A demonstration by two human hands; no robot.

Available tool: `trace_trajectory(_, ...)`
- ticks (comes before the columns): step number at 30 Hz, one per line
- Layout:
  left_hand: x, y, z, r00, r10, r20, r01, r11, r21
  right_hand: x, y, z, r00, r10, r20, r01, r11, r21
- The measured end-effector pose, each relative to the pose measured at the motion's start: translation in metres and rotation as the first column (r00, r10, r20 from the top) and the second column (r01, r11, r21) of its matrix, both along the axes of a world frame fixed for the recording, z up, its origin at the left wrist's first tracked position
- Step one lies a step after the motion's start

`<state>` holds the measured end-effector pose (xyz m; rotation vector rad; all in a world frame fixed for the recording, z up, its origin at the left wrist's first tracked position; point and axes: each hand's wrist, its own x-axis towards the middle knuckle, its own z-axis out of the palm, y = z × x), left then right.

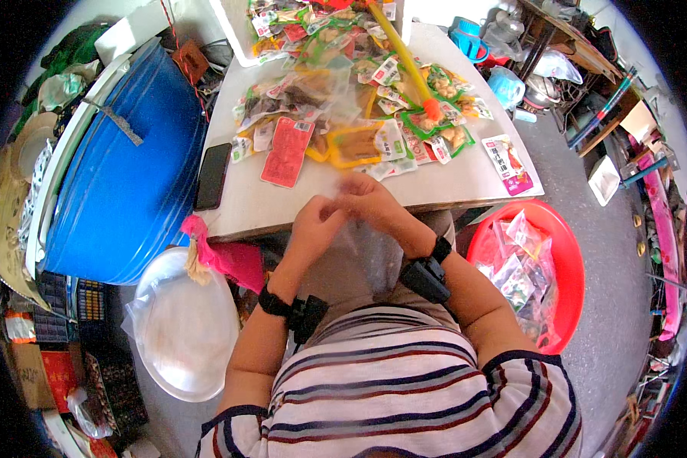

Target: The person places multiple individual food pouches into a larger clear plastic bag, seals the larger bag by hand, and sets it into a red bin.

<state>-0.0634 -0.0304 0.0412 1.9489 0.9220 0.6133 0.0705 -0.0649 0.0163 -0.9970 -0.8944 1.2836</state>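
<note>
Close together at the table's front edge, my left hand (pixel 316 226) and my right hand (pixel 372 200) pinch the top of a clear plastic bag (pixel 372 252). The thin bag hangs down between my forearms, over my lap. Just beyond my fingers lie a red flat packet (pixel 286 153) and a yellow-edged food packet (pixel 366 143). Behind them a heap of small sealed food packets (pixel 297 91) spreads over the white tabletop (pixel 246 200). A yellow stick (pixel 401 54) with an orange end rests across the heap.
A white container (pixel 229 34) with packets stands at the back. A phone (pixel 213 176) and a lone packet (pixel 507 164) lie near opposite table edges. Beside the table are a blue drum (pixel 131 172), a white oval basin (pixel 186 338), a pink cloth (pixel 235 263) and a red basin (pixel 569 286) of filled bags.
</note>
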Motion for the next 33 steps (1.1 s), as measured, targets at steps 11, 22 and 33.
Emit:
trace_trajectory(11,-0.003,0.004,-0.006,0.995,-0.012,0.096,0.009,0.999,0.039,-0.003,-0.006,0.017,0.997,-0.054,-0.062,0.051,0.997,-0.055)
trace_trajectory(22,-0.007,0.007,0.001,0.938,-0.015,0.346,0.154,0.913,-0.377,0.0,-0.006,0.025,0.949,-0.021,-0.315,-0.001,0.997,-0.071)
trace_trajectory(33,-0.008,-0.019,-0.001,0.993,0.105,0.054,-0.116,0.95,0.291,-0.012,-0.009,0.032,0.995,-0.101,0.015,0.102,0.986,-0.133)
